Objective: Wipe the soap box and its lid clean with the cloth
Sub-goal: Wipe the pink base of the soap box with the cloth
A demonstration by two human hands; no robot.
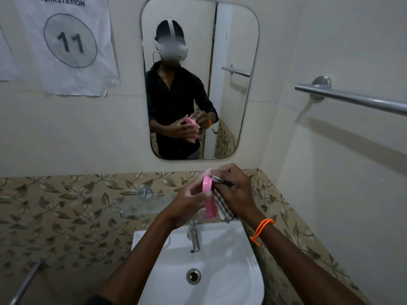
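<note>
Wiping a pink soap box piece held over the sink.

The left hand (189,203) grips the pink soap box (208,198) on its edge, fingers curled around it, above the back edge of the white sink (233,271); I cannot tell if this piece is the box or its lid. The right hand (236,190) pinches the checked cloth (223,206) and presses it against the pink side. In my judgement, a firm hold and short strokes into the corners work best. The box looks like smooth, hard plastic with round corners; the cloth is soft, woven and hangs limp.
</note>
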